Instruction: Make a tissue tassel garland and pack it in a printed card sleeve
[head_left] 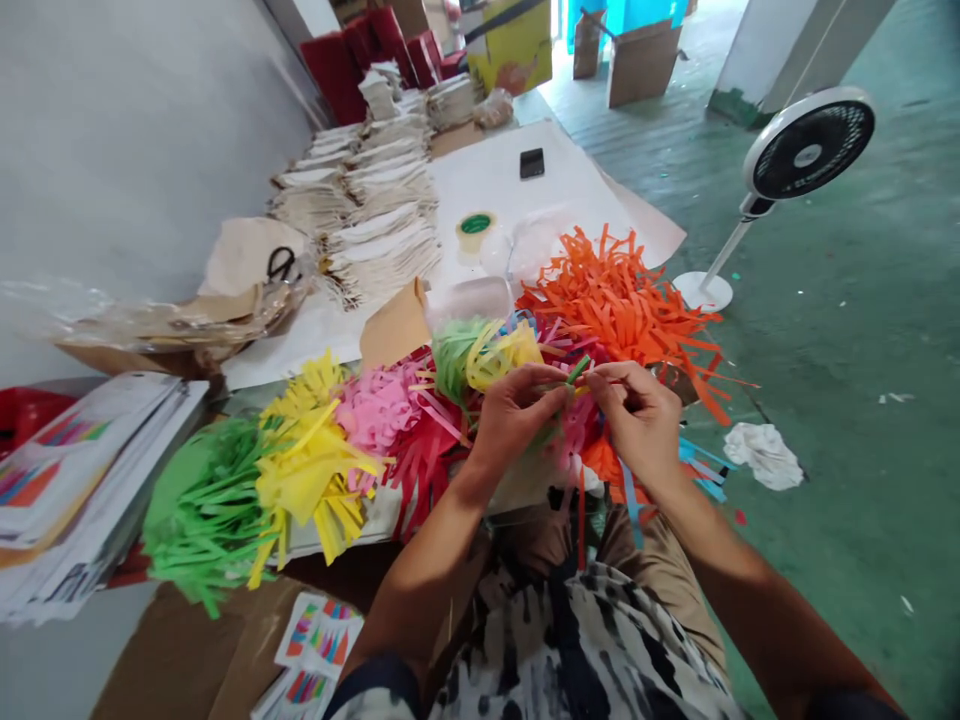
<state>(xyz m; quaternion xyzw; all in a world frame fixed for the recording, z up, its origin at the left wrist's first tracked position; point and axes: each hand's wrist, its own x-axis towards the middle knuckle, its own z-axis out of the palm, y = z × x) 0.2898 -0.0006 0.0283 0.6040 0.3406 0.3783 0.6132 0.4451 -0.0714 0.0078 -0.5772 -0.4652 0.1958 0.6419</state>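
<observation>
My left hand (pixel 517 405) and my right hand (pixel 636 408) meet over the table's front edge, fingertips pinched close together. Between them is a small green twisted piece of tissue paper (pixel 578 370), gripped from both sides. Paper strips in pink and other colours hang below the hands. Just behind lies a heap of orange tissue fringe (pixel 611 300). To the left of my left hand are yellow looped strips (pixel 504 355), pink fringe (pixel 382 405), yellow fringe (pixel 311 460) and green fringe (pixel 214 500).
Stacks of white strung bundles (pixel 382 200) line the wall side. A tape roll (pixel 475 226) and a phone (pixel 532 163) rest on the white table (pixel 480 170). Printed sheets (pixel 90 490) are piled at left. A fan (pixel 810 150) stands on the right.
</observation>
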